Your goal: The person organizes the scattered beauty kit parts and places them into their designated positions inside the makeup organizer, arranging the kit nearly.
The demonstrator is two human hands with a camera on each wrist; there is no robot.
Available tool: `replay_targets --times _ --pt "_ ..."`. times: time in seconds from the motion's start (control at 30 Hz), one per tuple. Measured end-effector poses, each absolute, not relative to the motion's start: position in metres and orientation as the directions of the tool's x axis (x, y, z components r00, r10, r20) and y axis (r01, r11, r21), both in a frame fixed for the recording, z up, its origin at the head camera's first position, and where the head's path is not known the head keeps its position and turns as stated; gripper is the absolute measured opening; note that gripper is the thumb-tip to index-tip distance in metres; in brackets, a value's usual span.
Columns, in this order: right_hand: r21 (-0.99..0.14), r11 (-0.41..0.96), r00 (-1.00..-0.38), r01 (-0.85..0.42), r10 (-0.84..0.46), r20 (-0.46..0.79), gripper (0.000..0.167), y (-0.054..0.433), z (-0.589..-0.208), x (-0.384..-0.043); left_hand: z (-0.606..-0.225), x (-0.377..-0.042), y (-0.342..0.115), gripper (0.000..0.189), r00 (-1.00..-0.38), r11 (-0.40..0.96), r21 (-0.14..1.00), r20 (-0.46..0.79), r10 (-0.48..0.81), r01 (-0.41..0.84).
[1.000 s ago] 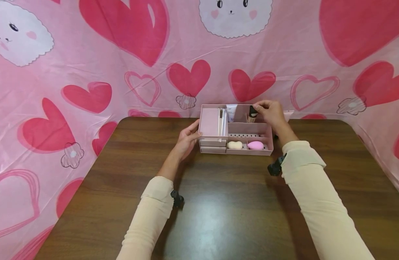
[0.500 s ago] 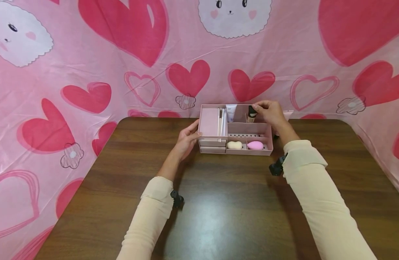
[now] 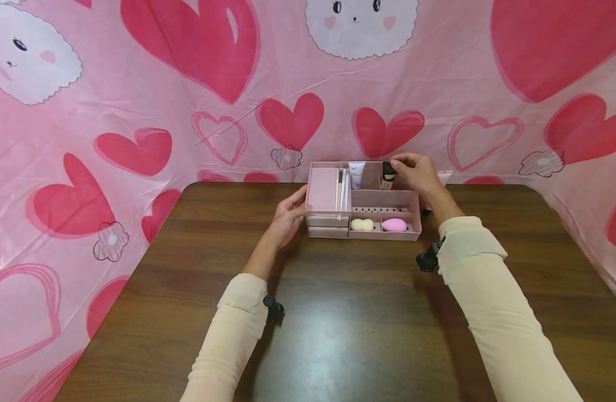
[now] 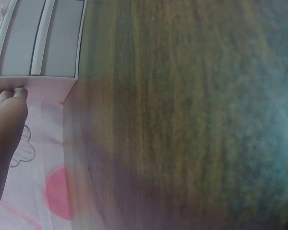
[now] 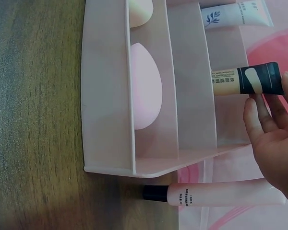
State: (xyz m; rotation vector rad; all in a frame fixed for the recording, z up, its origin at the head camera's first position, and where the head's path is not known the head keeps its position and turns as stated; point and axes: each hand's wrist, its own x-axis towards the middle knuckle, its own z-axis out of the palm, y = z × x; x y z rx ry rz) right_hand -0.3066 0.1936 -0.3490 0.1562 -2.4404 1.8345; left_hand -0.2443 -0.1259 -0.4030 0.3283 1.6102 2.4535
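Note:
A pink makeup organizer [image 3: 385,199] stands at the back of the table. My left hand [image 3: 289,216] rests against its left side, and in the left wrist view the fingertips [image 4: 20,91] touch that side wall. With thumb and fingers, my right hand [image 3: 417,174] pinches the dark end of a foundation tube [image 5: 228,82]. The tube's beige lower part is down in a back compartment. To its left in the back row stands a white tube [image 3: 356,175]. Makeup brushes [image 3: 340,187] lie on the organizer's left top. A cream sponge [image 3: 362,224] and a pink makeup sponge [image 3: 394,224] occupy the front compartments.
Right of the organizer, partly behind my right hand, a pale pink tube with a black cap [image 5: 225,193] stands on the wooden table [image 3: 328,312]. Two drawers [image 3: 329,225] sit under the organizer's left top. A pink heart-patterned cloth [image 3: 338,78] hangs close behind.
The foundation tube is slightly more upright, with its label turned more to the front. My right hand has shifted very slightly with it. The left hand and organizer keep their places.

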Motion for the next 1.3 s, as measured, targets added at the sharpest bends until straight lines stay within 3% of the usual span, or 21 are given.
replay_targets --times 0.37,0.53,0.73,0.87,1.1,1.3 --pt "-0.922 0.326 -0.977 -0.210 -0.044 0.207 0.041 0.195 -0.339 -0.306 -0.403 -0.243 -0.127 0.065 -0.959 -0.377 0.925 0.068 0.275 -0.042" --pt "-0.937 0.263 -0.973 -0.230 -0.047 0.226 0.036 0.194 -0.332 -0.305 -0.404 -0.244 -0.128 0.065 -0.960 -0.378 0.925 0.071 0.272 -0.039" --pt "-0.953 0.115 -0.959 -0.282 -0.067 0.276 0.013 0.195 -0.318 -0.300 -0.404 -0.244 -0.127 0.064 -0.960 -0.383 0.923 0.068 0.271 -0.043" --pt "-0.946 0.023 -0.944 -0.324 -0.075 0.322 0.015 0.199 -0.308 -0.296 -0.402 -0.243 -0.126 0.065 -0.959 -0.383 0.923 0.073 0.275 -0.040" --pt "-0.911 0.171 -0.926 -0.375 -0.019 0.377 0.015 0.213 -0.297 -0.291 -0.402 -0.244 -0.125 0.065 -0.959 -0.384 0.922 0.072 0.276 -0.041" --pt "-0.906 0.130 -0.914 -0.402 -0.002 0.405 0.016 0.230 -0.296 -0.292 -0.402 -0.244 -0.126 0.065 -0.960 -0.383 0.923 0.067 0.272 -0.044"
